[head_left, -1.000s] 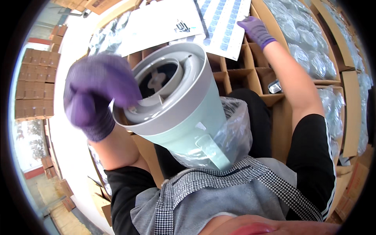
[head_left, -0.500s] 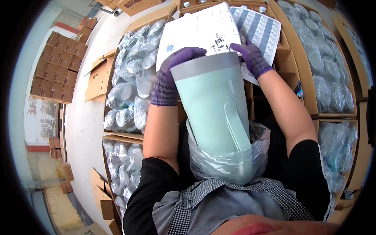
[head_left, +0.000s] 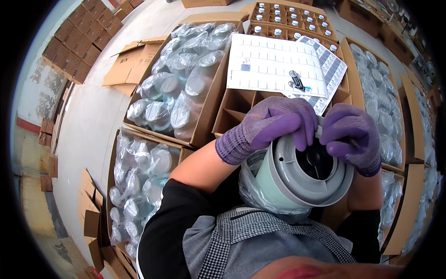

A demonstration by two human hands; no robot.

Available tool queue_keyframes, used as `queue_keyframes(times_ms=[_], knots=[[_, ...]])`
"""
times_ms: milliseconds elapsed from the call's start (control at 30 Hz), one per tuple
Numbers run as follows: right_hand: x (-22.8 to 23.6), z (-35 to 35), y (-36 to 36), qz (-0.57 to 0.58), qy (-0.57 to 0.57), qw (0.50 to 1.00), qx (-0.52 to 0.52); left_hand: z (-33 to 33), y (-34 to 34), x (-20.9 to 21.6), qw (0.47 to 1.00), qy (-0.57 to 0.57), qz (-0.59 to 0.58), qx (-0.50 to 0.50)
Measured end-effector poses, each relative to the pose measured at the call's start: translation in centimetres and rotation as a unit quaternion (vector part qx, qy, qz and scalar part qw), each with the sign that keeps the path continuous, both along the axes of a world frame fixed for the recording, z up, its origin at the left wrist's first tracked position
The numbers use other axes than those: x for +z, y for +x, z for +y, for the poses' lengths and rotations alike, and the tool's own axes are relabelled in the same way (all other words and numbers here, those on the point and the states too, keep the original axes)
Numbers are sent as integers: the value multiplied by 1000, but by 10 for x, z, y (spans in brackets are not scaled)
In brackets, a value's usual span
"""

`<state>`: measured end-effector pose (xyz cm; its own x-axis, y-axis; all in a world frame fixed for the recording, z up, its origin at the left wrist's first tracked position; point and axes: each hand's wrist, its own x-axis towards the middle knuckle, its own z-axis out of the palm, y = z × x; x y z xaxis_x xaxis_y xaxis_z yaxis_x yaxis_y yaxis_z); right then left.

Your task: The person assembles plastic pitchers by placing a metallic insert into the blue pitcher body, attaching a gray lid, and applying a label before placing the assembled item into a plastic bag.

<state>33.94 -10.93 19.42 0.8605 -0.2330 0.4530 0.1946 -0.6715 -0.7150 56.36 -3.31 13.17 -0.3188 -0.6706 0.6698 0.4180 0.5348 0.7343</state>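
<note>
A mint-green jug with a grey base stands upside down at my lap, its round hollow underside turned up toward me. Clear plastic wrap bunches around its lower part. Both my hands wear purple gloves. My left hand curls its fingers over the base's far rim, fingertips at the dark hollow. Beside it, my right hand has its fingers pressed together at the rim's right; what they pinch is hidden. Beyond the hands lies a white gridded sheet with a small dark object on it.
A blue-and-white printed sheet lies partly under the white one, over a divided carton. Cartons of plastic-wrapped vessels stand left and right. Capped bottles fill a box at the far side. Stacked cartons stand far left.
The jug has tipped so its underside now faces me. Both hands have come nearer and closed in around the base rim. The whole view has shifted, showing more of the far boxes.
</note>
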Motion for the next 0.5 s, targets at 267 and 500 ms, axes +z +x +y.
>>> queue_keyframes(times_ms=[267,500], knots=[[11,25,9,34,-7,999,7,-85,130,-120,678,440,-226,544],[11,12,14,38,10,999,14,-153,157,-192,511,555,-306,581]])
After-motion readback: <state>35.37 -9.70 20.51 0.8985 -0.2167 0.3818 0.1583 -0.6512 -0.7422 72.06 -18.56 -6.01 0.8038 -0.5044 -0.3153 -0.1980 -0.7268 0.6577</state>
